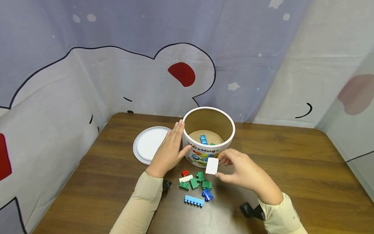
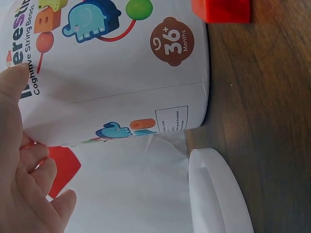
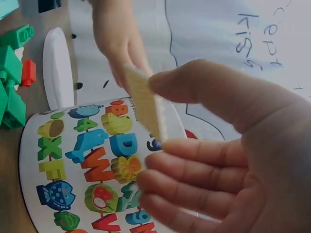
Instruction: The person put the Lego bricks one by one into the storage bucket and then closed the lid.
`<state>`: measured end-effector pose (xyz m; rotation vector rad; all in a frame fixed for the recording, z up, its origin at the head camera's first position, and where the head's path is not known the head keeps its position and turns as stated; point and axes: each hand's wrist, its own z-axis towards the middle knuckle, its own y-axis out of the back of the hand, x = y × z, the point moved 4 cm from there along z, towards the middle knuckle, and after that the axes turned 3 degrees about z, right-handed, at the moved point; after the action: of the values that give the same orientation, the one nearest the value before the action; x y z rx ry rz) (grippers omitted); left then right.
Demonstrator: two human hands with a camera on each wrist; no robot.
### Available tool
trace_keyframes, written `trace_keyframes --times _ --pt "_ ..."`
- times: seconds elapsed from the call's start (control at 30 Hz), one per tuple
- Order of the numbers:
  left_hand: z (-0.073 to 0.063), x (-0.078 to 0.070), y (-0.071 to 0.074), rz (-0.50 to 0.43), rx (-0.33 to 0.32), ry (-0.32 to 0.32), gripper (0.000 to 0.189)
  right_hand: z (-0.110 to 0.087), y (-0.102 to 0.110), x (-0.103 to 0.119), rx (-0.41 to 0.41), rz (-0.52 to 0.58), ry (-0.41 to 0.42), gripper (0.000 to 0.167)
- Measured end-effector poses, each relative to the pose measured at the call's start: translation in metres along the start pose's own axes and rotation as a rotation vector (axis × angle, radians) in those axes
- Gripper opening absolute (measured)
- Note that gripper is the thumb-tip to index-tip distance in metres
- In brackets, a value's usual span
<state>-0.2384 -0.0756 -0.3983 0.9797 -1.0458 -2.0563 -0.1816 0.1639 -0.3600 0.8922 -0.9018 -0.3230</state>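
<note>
A white tub (image 1: 201, 159) printed with colourful letters and animals stands uncovered, with a blue brick (image 1: 203, 139) and part of a green one (image 1: 212, 144) on its floor. My left hand (image 1: 170, 151) rests against the tub's left side, fingers straight. Between thumb and fingers, my right hand (image 1: 242, 169) pinches a flat white rectangular piece (image 1: 211, 166) in front of the tub; the right wrist view shows it edge-on as a thin plate (image 3: 146, 104). Before the tub lie several green bricks (image 1: 194, 183), a red brick (image 1: 185, 173), a white brick (image 1: 186, 178), a dark blue brick (image 1: 207, 195) and a long light blue brick (image 1: 194, 201).
A round white lid (image 1: 150, 143) lies left of the tub, partly behind the left hand. The wooden table (image 1: 280, 162) meets a printed cloth backdrop (image 1: 248, 58) behind the tub. Black straps with small devices (image 1: 248, 210) sit at the wrists.
</note>
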Motion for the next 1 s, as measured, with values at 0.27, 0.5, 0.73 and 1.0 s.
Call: trace_keyframes --times 0.27,0.5,0.73,1.0 --pt "0.0 0.002 0.001 0.003 -0.01 -0.001 0.083 0.001 0.008 0.009 -0.178 0.029 0.197 0.045" --pt "0.0 0.003 0.001 0.005 -0.012 -0.003 0.082 0.006 0.011 0.011 -0.306 0.07 0.292 0.047" --pt "0.002 0.0 0.0 0.004 -0.03 -0.033 0.082 0.016 0.015 0.006 -0.393 0.147 0.236 0.048" --pt "0.001 0.001 -0.001 0.007 -0.026 -0.018 0.083 0.046 0.02 -0.007 -0.434 0.131 0.126 0.044"
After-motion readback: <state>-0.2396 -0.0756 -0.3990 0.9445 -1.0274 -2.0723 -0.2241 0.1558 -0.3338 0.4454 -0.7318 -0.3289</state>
